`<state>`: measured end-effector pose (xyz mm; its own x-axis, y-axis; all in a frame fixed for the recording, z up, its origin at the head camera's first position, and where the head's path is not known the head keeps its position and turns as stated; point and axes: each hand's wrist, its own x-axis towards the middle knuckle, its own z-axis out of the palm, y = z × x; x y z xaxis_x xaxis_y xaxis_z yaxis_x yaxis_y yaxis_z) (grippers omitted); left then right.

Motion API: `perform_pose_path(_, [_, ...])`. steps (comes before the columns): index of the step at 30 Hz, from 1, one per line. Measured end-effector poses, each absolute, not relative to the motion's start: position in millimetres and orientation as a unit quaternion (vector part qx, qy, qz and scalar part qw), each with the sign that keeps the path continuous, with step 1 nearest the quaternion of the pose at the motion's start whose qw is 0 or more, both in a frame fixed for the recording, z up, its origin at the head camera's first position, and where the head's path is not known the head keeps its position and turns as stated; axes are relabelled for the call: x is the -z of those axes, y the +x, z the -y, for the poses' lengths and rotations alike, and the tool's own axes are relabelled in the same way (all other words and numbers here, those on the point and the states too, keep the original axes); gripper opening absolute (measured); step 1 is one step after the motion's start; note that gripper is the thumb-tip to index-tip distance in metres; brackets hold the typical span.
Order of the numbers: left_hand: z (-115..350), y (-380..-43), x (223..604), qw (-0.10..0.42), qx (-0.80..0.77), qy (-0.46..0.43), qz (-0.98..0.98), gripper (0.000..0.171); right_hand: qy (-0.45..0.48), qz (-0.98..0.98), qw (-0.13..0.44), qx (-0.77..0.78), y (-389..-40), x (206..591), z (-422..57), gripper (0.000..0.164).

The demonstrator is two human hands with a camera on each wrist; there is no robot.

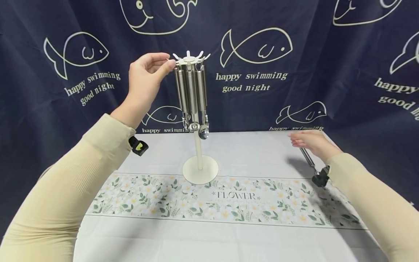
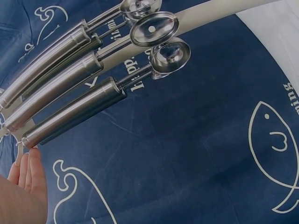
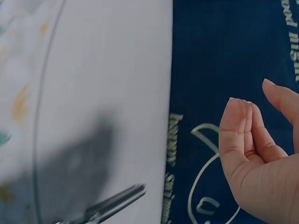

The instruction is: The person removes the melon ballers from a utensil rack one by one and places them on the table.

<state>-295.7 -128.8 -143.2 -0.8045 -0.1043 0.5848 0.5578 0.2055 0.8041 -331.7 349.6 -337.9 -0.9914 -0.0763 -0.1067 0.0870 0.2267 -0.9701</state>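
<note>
A white rotating-style rack [image 1: 188, 59] with radiating hooks stands upright on a round base. Several steel melon ballers [image 2: 70, 112] hang from its hooks, scoops downward. My left hand [image 1: 147, 74] pinches a hook at the rack's left side between thumb and fingers, beside the top of a hanging handle. Out to the right, my right hand [image 1: 312, 142] is held above the table, its fingers bent loosely and the thumb apart, with nothing between them in the right wrist view. Below it lies another steel-handled tool [image 3: 117, 203]; its far end is mostly hidden.
A white tablecloth [image 1: 248, 153] with a flowered band [image 1: 242, 207] marked FLOWER covers the table. The rack's base [image 1: 200, 176] stands at the band's back edge. Behind the table hangs a dark blue curtain [image 1: 255, 102] with fish drawings.
</note>
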Motion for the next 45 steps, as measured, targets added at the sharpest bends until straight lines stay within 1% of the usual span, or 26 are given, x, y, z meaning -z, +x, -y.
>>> perform_pose_path(5, [129,-295,143,0.283,0.603,-0.158,0.729,0.034,0.004,-0.777,0.06,0.627,-342,324,-324,0.004])
perform_pose_path(8, [129,-294,143,0.284,0.6,-0.155,0.731,0.034,-0.007,-0.768,0.063,0.637,-346,318,-315,0.016])
perform_pose_path(10, [129,-294,143,0.282,0.601,-0.154,0.732,0.035,-0.017,-0.763,0.066,0.643,-347,314,-310,0.02])
perform_pose_path(16, [128,-294,144,0.281,0.599,-0.152,0.735,0.036,-0.02,-0.729,0.066,0.681,-346,303,-298,0.013])
perform_pose_path(21, [128,-294,145,0.284,0.597,-0.151,0.735,0.037,-0.021,-0.704,0.079,0.706,-344,294,-288,0.017])
perform_pose_path(30, [126,-292,145,0.284,0.596,-0.146,0.737,0.038,-0.049,-0.699,0.073,0.71,-348,280,-264,0.039])
perform_pose_path(32, [127,-292,145,0.286,0.596,-0.146,0.736,0.037,-0.056,-0.697,0.073,0.711,-349,277,-259,0.037])
perform_pose_path(34, [127,-292,145,0.288,0.597,-0.147,0.734,0.037,-0.064,-0.694,0.073,0.713,-350,273,-253,0.029])
perform_pose_path(37, [128,-291,145,0.295,0.594,-0.146,0.734,0.036,-0.075,-0.692,0.07,0.715,-351,269,-244,0.031])
perform_pose_path(38, [127,-291,145,0.297,0.593,-0.146,0.735,0.035,-0.077,-0.691,0.069,0.716,-351,269,-241,0.033])
perform_pose_path(41, [127,-291,146,0.302,0.587,-0.147,0.736,0.035,-0.084,-0.693,0.067,0.713,-351,268,-234,0.049])
perform_pose_path(45, [126,-292,147,0.307,0.588,-0.155,0.732,0.034,-0.088,-0.702,0.063,0.704,-351,265,-227,0.051])
